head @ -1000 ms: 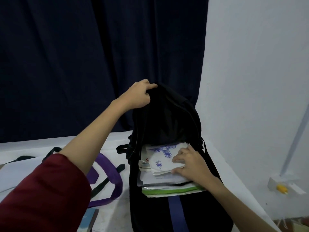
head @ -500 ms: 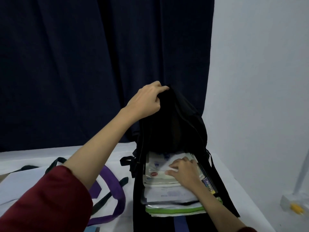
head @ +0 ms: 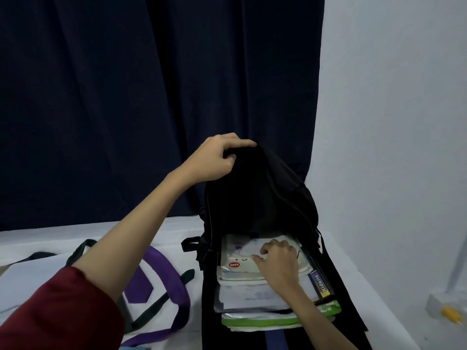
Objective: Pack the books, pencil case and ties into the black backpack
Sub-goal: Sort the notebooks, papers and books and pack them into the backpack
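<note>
Black backpack [head: 262, 198]: stands near the right edge of the counter [head: 353, 274], long axis running away from the viewer, top raised toward the far edge, main compartment gaping toward the camera.

Left hand [head: 217, 157]: fingers curled round the top of the backpack, holding it up.

Books [head: 242, 286]: a flat stack inside the open compartment, spines and long edges aligned with the backpack's axis; a green-edged one lowest and nearest.

Right hand [head: 278, 261]: fingers bent, resting on the topmost book; grip or mere press, cannot tell.

Ties [head: 156, 281]: purple and dark green, looped on the counter left of the backpack.
</note>
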